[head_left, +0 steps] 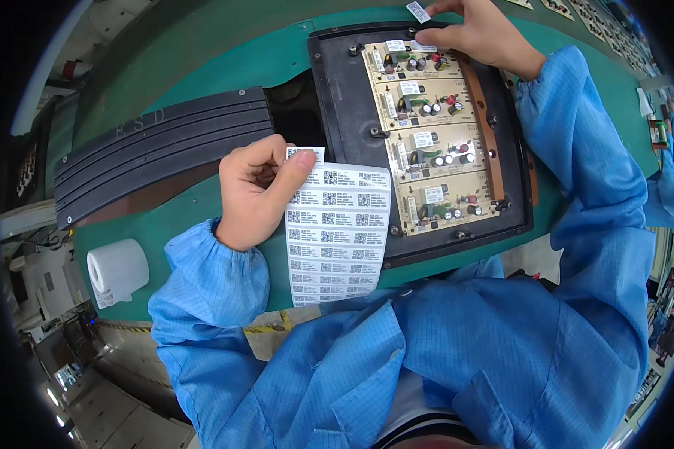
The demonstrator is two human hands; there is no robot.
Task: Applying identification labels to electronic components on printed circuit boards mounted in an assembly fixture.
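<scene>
My left hand (258, 191) pinches the upper left corner of a sheet of white printed labels (337, 217), which hangs toward my body. Its rows are filled with labels bearing small square codes. At the top right, my right hand (475, 34) holds a single white label (419, 12) at its fingertips, with the thumb low over the far edge of the top circuit board (416, 61). Whether the thumb touches that board I cannot tell. Several such boards, with capacitors and white parts, lie in a column in a black tray fixture (352, 97).
A brown bar (483, 127) runs along the boards' right side. Left of the tray lies a black ribbed panel (165, 153). A white roll (118, 271) rests on the green table (195, 224) at the left. More boards (614, 37) are at the far right.
</scene>
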